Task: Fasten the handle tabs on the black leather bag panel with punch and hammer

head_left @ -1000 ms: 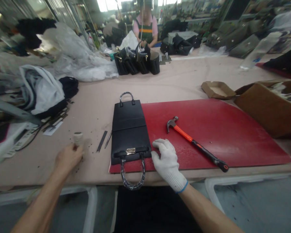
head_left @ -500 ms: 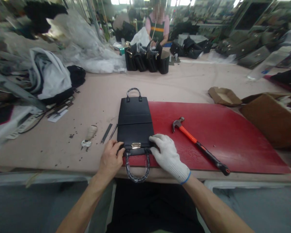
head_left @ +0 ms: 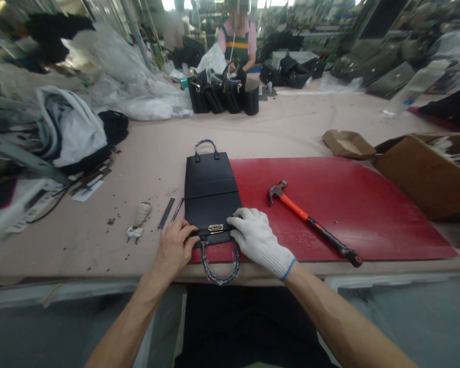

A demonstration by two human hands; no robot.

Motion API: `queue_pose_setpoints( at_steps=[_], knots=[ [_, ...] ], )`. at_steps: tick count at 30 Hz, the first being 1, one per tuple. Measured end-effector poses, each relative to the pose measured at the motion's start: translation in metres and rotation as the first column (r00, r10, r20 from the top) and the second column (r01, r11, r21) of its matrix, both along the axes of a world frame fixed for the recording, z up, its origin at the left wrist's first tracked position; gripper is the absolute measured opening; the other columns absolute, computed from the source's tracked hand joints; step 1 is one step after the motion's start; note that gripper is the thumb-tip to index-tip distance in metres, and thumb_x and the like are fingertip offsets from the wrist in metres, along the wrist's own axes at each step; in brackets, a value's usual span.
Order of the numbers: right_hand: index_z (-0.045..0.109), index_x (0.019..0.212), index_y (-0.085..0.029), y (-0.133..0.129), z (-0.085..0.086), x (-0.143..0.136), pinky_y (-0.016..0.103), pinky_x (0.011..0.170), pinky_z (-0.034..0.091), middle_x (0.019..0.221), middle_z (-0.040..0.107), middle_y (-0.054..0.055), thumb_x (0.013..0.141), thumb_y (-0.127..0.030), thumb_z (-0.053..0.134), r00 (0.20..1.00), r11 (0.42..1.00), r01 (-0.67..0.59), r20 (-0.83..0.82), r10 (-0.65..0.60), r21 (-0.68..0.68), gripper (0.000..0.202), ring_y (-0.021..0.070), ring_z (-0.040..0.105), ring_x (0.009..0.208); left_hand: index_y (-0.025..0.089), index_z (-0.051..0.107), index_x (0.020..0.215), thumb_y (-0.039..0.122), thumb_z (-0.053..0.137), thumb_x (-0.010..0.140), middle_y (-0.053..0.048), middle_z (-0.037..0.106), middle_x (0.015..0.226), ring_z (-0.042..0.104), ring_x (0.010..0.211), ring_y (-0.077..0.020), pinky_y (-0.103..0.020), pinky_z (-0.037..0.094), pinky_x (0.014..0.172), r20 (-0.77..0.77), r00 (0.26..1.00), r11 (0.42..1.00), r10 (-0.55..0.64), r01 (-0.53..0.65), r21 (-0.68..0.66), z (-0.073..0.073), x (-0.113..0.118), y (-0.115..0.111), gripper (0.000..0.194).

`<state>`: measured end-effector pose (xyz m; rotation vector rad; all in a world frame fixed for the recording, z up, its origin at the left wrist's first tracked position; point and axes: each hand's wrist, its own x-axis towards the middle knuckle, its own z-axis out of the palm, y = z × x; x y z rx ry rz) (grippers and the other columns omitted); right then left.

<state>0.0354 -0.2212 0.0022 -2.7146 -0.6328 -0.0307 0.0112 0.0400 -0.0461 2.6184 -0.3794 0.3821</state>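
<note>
A black handbag panel (head_left: 210,191) lies flat, partly on a red board (head_left: 310,194), with a wrapped handle (head_left: 219,280) at its near end and another at the far end. A gold clasp (head_left: 215,228) sits on the strip near the front. My bare left hand (head_left: 176,244) pinches the strip's left end between thumb and fingers. In a white knitted glove, my right hand (head_left: 256,237) grips the right end beside the clasp. To the right, a claw hammer (head_left: 310,220) with an orange and black handle rests on the board.
Left of the bag lie a flat metal strip (head_left: 166,213), a thin rod (head_left: 177,209) and a cloth-wrapped tool (head_left: 140,221). A cardboard box (head_left: 425,179) and small tray (head_left: 348,144) stand at right. Black bags (head_left: 222,94) stand at the back, before a co-worker (head_left: 239,41).
My gloved right hand has shifted slightly inward, closer to the clasp. My left hand keeps its hold. The whole view has shifted a little as the head moved.
</note>
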Motion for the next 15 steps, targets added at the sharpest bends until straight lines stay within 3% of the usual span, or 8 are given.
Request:
queue_pose_setpoints(
  at_steps=[4,9,12,15],
  knots=[
    [0.072,0.104,-0.02,0.009,0.004,0.011,0.04,0.078,0.04,0.102,0.064,0.009,0.097,-0.021,0.064,0.99,0.974,-0.125,0.044,0.135,-0.189,0.011,0.0282,0.055,0.094,0.017,0.07,0.104,0.013,0.053,0.097,-0.009,0.063,0.099,0.059,0.096,-0.0256,-0.039,0.053,0.085,-0.026,0.99,0.982,-0.141,0.143,0.127,0.009,0.005,-0.003,0.019],
    [0.068,0.099,-0.016,0.011,-0.001,0.016,0.039,0.071,0.037,0.097,0.063,0.013,0.097,-0.009,0.051,0.961,0.928,-0.224,0.094,0.262,-0.297,0.018,0.0268,0.054,0.084,0.014,0.067,0.101,0.002,0.043,0.094,-0.012,0.063,0.095,0.058,0.092,-0.0275,-0.041,0.053,0.082,0.016,0.975,0.938,-0.222,0.209,0.276,0.009,0.004,-0.005,0.028],
    [0.071,0.101,-0.018,0.002,-0.007,0.02,0.038,0.075,0.04,0.1,0.064,0.011,0.093,-0.007,0.053,0.954,0.942,-0.269,0.079,0.289,-0.201,0.022,0.0266,0.055,0.089,0.013,0.067,0.105,-0.001,0.039,0.091,-0.013,0.064,0.099,0.059,0.095,-0.0271,-0.041,0.054,0.085,0.105,0.958,0.941,-0.266,0.234,0.245,0.004,0.001,0.0,0.035],
    [0.075,0.097,-0.021,-0.014,-0.015,0.025,0.037,0.086,0.043,0.104,0.067,0.007,0.082,0.002,0.05,0.934,0.928,-0.356,0.044,0.354,0.108,0.037,0.0243,0.056,0.096,0.016,0.068,0.104,0.001,0.036,0.095,-0.012,0.067,0.103,0.061,0.096,-0.0229,-0.037,0.054,0.085,0.152,0.937,0.947,-0.314,0.298,0.123,0.001,0.0,0.009,0.036]
  ],
)
